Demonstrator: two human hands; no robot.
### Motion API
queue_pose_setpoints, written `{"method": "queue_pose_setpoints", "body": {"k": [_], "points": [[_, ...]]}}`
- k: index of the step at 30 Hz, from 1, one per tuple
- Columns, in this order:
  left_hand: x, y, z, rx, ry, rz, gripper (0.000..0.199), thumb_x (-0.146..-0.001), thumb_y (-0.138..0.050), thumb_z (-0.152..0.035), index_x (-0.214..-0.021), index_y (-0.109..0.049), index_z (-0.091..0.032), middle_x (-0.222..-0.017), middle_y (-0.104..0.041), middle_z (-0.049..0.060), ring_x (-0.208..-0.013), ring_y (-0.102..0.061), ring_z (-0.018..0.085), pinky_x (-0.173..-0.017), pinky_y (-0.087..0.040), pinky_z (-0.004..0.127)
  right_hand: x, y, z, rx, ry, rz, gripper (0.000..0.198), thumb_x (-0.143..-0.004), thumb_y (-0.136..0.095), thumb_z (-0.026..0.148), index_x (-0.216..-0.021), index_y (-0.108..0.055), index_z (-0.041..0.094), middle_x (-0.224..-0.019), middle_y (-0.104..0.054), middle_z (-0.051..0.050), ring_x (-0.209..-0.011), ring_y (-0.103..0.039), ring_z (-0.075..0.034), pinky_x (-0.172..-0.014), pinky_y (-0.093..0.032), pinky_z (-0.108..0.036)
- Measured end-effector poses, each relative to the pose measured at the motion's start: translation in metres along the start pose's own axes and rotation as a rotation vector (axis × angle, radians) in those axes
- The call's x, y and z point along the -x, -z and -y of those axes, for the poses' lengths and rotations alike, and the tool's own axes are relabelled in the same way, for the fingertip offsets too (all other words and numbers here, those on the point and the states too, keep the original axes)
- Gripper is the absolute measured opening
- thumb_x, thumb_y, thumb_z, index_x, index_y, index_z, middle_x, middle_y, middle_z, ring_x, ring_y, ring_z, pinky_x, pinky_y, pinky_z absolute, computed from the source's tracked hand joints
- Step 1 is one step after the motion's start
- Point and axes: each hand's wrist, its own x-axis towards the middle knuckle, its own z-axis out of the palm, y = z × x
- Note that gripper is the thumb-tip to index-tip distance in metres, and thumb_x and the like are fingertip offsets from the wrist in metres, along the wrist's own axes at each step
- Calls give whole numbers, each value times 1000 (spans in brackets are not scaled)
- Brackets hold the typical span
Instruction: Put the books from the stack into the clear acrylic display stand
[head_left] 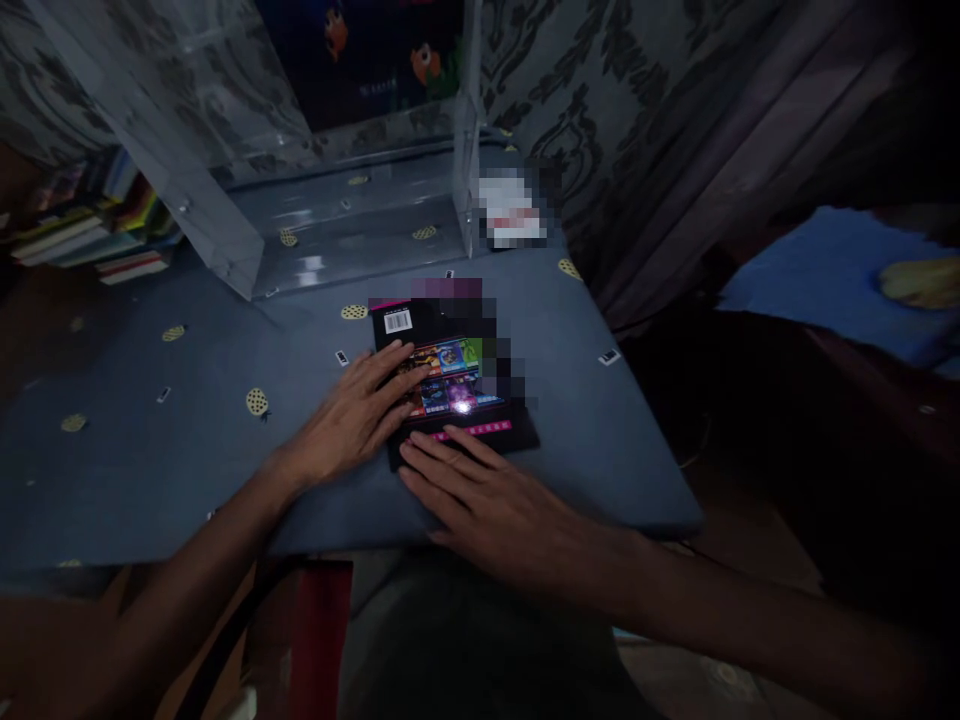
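A dark book (457,365) lies flat on the grey cloth-covered table, its back cover up, with a barcode, rows of small colourful pictures and a pink strip. Part of its upper right is blurred out. My left hand (356,410) rests on its left side, fingers stretched across the cover's edge. Along the lower edge lies my right hand (487,500), palm down with fingers extended over the cover. Neither hand is wrapped around the book.
Behind the book stands a clear acrylic stand (360,225). A stack of books (97,220) sits at the back left. To the right of the stand is a blurred white-and-red item (514,215). The table's right edge (637,390) slants towards me, and patterned curtain hangs behind.
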Motion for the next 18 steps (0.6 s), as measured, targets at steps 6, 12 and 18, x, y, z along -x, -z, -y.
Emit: {"method": "queue_pose_setpoints", "body": {"k": [6, 12, 18], "points": [[1, -1, 1, -11, -12, -7, 46, -108, -37, -37, -152, -43, -24, -162, -38, 12, -152, -33, 26, -124, -30, 55, 26, 2, -12, 7, -76, -11, 46, -100, -56, 26, -141, -54, 6, -149, -55, -20, -144, -46, -28, -117, -45, -48], [1, -3, 0, -40, -6, -34, 46, -107, -38, -38, -151, -44, -25, -162, -38, 11, -152, -33, 27, -123, -33, 53, 44, 14, -31, 57, -201, -86, 46, -101, -51, 20, -146, -51, 12, -146, -59, -17, -141, -50, -27, -116, -45, -54], [8, -2, -2, -125, -21, 34, 52, -107, -38, -44, -156, -34, -29, -166, -30, 12, -154, -28, 28, -123, -30, 57, 53, 19, -32, 74, -226, -115, 51, -103, -52, 34, -148, -47, 11, -145, -59, -18, -140, -51, -29, -114, -46, -56]]}}
